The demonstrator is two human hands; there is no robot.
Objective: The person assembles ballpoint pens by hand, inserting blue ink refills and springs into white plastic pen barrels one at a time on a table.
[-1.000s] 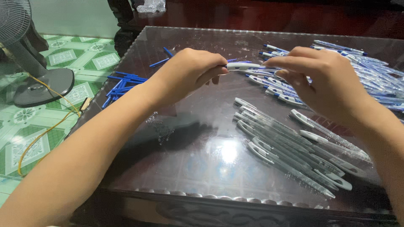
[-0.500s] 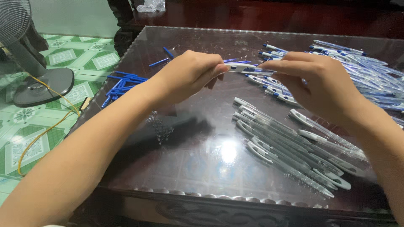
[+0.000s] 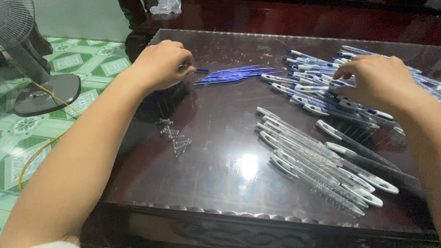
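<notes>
Picking parts: left hand (image 3: 161,64) pinches blue refill (image 3: 200,70) at tip; right hand (image 3: 376,82), fingers curled, grip unclear, over pen pile (image 3: 312,87); lift single piece, avoid scattering springs (image 3: 174,137).

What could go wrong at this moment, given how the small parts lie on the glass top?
The tiny springs lie loose near the left forearm; a sweep of that arm could scatter them off the table. The left hand reaches at the blue refills, which could roll on the smooth glass. The right hand digs into a crowded pile of pens, possibly nudging some off.
</notes>
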